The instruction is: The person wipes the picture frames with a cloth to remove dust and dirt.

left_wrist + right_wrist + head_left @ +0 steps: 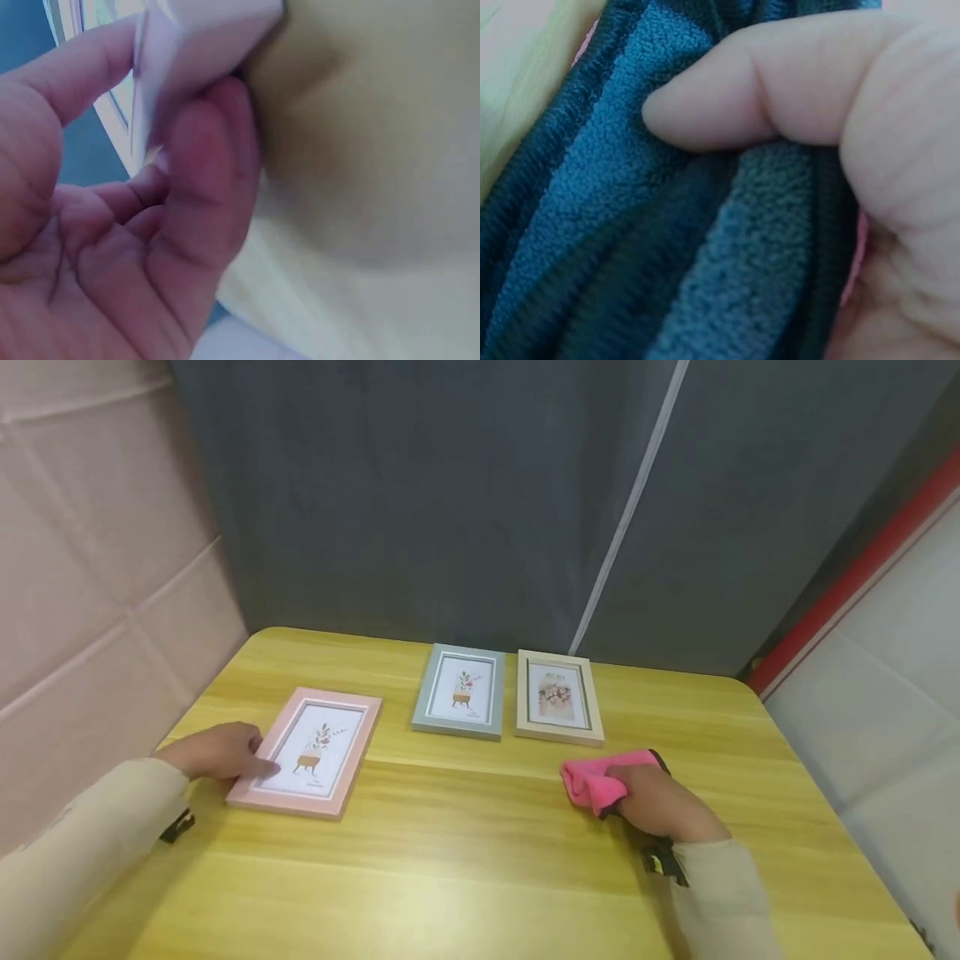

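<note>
At the left of the table, my left hand [225,752] pinches the left edge of a pink picture frame [358,758]. In the left wrist view the thumb lies over the front of the frame [217,37] and curled fingers [202,165] press its side and back. The frame holds a print of a potted plant. To the right, my right hand [663,802] grips a bunched pink cloth [588,777] close over the table. Seen from the right wrist, the cloth [592,180] shows a blue-grey side with dark stitched edges, and the thumb [712,105] presses into its folds.
Two more picture frames lie at the back of the wooden table [450,860]: a grey-blue one [457,727] and a cream one [558,733] beside it. Behind them hangs a dark curtain [420,510]. A padded wall [82,568] borders the left side.
</note>
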`<state>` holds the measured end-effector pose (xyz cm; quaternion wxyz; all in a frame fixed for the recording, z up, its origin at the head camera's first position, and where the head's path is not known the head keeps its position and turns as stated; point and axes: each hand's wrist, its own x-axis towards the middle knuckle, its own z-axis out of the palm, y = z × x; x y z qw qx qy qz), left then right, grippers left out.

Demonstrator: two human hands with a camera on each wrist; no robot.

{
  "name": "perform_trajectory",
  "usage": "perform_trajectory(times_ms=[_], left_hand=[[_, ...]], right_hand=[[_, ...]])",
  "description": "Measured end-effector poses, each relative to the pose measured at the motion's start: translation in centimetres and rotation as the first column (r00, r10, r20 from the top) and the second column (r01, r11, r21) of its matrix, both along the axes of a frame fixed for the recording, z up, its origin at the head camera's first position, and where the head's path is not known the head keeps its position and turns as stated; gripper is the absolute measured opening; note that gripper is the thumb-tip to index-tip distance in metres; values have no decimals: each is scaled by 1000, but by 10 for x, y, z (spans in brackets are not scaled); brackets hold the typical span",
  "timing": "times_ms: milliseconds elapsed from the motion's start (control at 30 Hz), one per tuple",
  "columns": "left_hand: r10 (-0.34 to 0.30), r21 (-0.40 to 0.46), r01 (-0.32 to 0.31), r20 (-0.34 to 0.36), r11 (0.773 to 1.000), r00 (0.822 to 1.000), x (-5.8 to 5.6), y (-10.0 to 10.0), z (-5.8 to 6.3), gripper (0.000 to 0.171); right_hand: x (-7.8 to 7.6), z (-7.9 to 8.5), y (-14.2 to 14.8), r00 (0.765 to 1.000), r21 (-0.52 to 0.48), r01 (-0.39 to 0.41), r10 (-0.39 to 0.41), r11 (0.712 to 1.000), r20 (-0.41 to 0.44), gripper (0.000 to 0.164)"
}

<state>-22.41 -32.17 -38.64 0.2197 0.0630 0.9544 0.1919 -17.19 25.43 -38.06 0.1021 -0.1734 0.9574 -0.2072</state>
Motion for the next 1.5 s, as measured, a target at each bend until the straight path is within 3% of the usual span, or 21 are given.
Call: perform_trajectory(times_ms=[167, 233, 400, 500, 667, 733, 800, 833, 900, 967, 1033, 1100, 1267, 1367, 1500], left_hand=[[54, 88, -59, 57, 994, 997, 48, 30, -5, 45], [64, 134, -69, 40, 989, 997, 61, 49, -7, 47], [59, 242, -44, -53, 969, 997, 80, 110, -13, 58], [61, 357, -40, -48, 933, 997, 85, 150, -20, 62], [3, 548, -6, 7, 836, 1000, 84, 202, -27, 70], [-20, 580, 6, 18, 815, 1000, 83, 212, -27, 69], [-24, 574, 9, 18, 819, 1000, 81, 216, -25, 66], [-12, 547, 2, 14, 837, 1000, 78, 216, -23, 66], [20, 501, -35, 36, 865, 999, 70, 214, -19, 66], [62, 478, -87, 68, 874, 996, 58, 211, -16, 69], [100, 488, -142, 110, 861, 989, 47, 209, -16, 73], [97, 535, -166, 154, 828, 983, 40, 209, -20, 74], [23, 570, -106, 149, 815, 988, 35, 214, -29, 66], [20, 574, -95, 135, 813, 991, 35, 214, -30, 61], [31, 573, -102, 133, 813, 991, 35, 213, -29, 61]], right_hand=[[0, 1, -1, 1000, 24, 7, -7, 1000, 2, 14], [-1, 2, -2, 1000, 35, 4, -4, 999, 0, 13], [-1, 2, -2, 1000, 46, -18, 19, 999, -22, 14], [-1, 1, -1, 999, 49, -20, 22, 999, -37, 15], [-1, 0, 0, 1000, 30, -9, 10, 1000, -26, 16], [-1, 0, -2, 1000, 11, -1, 1, 1000, -9, 16], [-1, -1, -3, 1000, -2, 13, -13, 1000, 6, 16], [-2, -1, -4, 1000, 0, 22, -22, 1000, 10, 16], [-2, -2, -4, 999, 9, 33, -33, 999, 8, 15], [-3, -1, -2, 999, 18, 36, -36, 999, -23, 13], [-2, 3, -2, 996, 16, 52, -51, 999, -69, 9], [0, 9, -4, 988, -9, 68, -69, 998, -139, 5], [6, 16, -30, 951, -127, 56, -91, 990, -295, 17], [5, 8, -57, 944, -159, -62, 7, 985, -329, 25], [5, -6, -82, 958, -88, -163, 137, 983, -253, 30]])
